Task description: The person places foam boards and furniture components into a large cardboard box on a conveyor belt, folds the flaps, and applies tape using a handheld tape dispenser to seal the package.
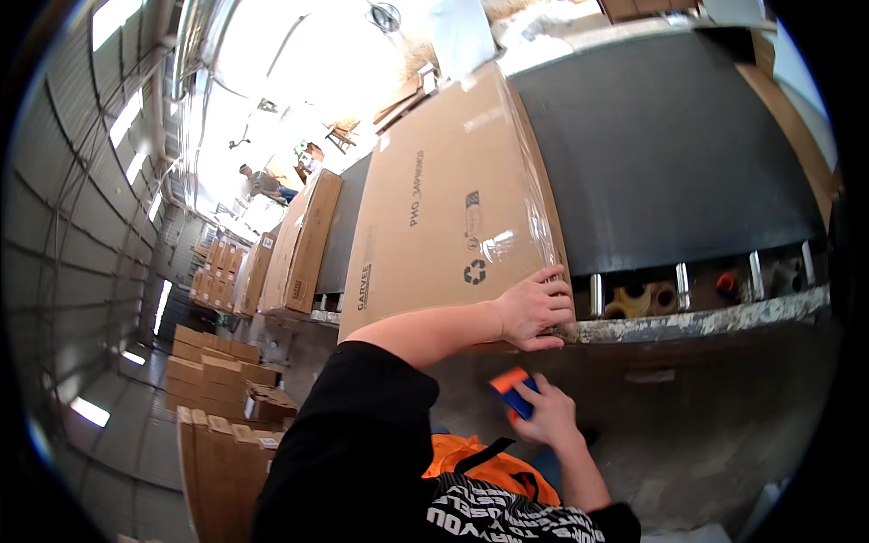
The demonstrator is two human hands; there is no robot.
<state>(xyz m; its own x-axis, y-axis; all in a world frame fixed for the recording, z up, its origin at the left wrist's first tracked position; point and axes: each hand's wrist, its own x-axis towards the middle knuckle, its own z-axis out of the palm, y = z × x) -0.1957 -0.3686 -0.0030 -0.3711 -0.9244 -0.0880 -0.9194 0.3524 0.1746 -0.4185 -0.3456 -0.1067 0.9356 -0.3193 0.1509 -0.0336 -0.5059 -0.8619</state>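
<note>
My left hand lies on the near right corner of a large brown carton, its fingers spread along the edge and its thumb toward me. Clear tape shines along the carton's right side, and printed marks cover its top. Lower down, apart from the carton, my right hand is closed around a blue and orange hand tool. The tool is slightly blurred, and its exact kind cannot be made out.
The carton rests on a conveyor with a dark belt, metal rollers and a worn metal side rail. Another carton lies farther left along the line. Stacked boxes stand on the floor at left. A person is in the distance.
</note>
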